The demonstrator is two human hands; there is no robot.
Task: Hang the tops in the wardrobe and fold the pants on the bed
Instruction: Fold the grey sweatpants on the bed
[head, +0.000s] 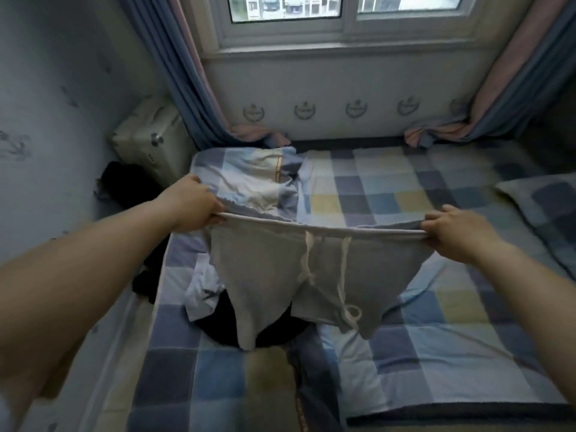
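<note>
Broadly, the bed [405, 188] with its checked cover fills the view, a heap of white and black clothes [215, 304] lying near its left edge. Above that heap hang the grey shorts [280, 275], stretched by the waistband between the left hand [193, 207] and right hand [452, 235], both closed tight on its ends. Laid down from here, the legs could land on the heap and crease, and the loose drawstring [343, 275] could get folded inside.

Home bedroom: checked bed [405, 194], curtained window [343, 23], pillow [545, 207].
</note>
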